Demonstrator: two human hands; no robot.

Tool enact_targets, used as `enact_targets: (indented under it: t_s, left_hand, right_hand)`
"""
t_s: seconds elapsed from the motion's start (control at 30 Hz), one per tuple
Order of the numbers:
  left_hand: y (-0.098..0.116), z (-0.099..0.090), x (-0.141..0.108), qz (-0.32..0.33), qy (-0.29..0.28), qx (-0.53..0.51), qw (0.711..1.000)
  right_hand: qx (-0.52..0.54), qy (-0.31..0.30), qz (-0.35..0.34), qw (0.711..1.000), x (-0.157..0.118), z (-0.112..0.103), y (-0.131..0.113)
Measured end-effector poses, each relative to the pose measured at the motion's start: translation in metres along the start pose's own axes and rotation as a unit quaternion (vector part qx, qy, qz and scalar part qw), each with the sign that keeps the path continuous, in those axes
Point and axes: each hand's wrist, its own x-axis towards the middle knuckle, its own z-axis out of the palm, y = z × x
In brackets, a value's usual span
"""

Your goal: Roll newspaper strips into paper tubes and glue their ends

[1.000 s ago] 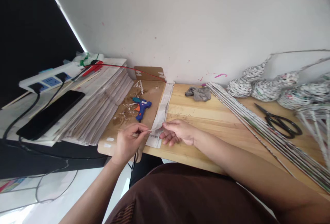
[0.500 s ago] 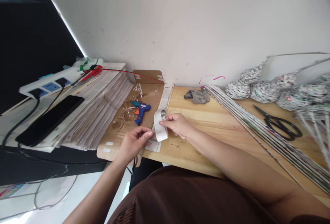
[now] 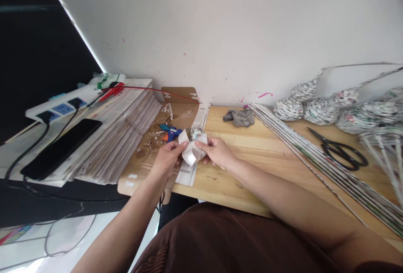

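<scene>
Here, a curled paper strip (image 3: 189,157) (thin, printed) between both hands (image 3: 168,156) (image 3: 218,151).

My left hand (image 3: 168,155) hides part of the blue glue gun (image 3: 173,132); the curled paper strip (image 3: 189,156) bears print too small to read, and woven paper pieces (image 3: 385,111) are cut off at right.

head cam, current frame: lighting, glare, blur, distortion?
Head view: soft, diffuse light with weak shadows; head view: glare on the pale floor at lower left, dark shading in the top right corner; head view: wide-angle stretch toward the edges, softening the woven pieces at far right; head view: print on the curled strip too soft to read.
</scene>
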Motion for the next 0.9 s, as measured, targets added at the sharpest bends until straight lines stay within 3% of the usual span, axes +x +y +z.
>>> enact_targets:
  t_s: [0.1, 0.23, 0.43, 0.6, 0.73, 0.9]
  left_hand:
    - [0.002, -0.007, -0.002, 0.025, -0.009, -0.020, 0.999]
    - [0.004, -0.015, -0.013, 0.028, -0.065, -0.038, 0.997]
    - [0.007, -0.010, -0.029, 0.014, -0.159, -0.052, 0.986]
    - [0.004, 0.001, -0.024, 0.048, -0.119, -0.048, 0.991]
    - [0.003, -0.002, -0.016, 0.131, -0.085, 0.077, 0.985]
    - [0.005, -0.012, -0.017, 0.145, -0.098, 0.218, 0.960]
  right_hand:
    - [-0.035, -0.003, 0.013, 0.999, 0.001, -0.001, 0.001]
    - [-0.096, 0.001, -0.007, 0.995, 0.000, -0.001, 0.004]
    - [-0.154, 0.046, -0.045, 0.986, 0.001, -0.004, 0.009]
    - [-0.070, 0.018, -0.034, 0.997, 0.003, -0.004, 0.011]
    - [0.012, -0.028, 0.021, 0.999, 0.003, -0.006, 0.004]
    - [0.113, -0.069, 0.055, 0.990, 0.002, -0.013, -0.008]
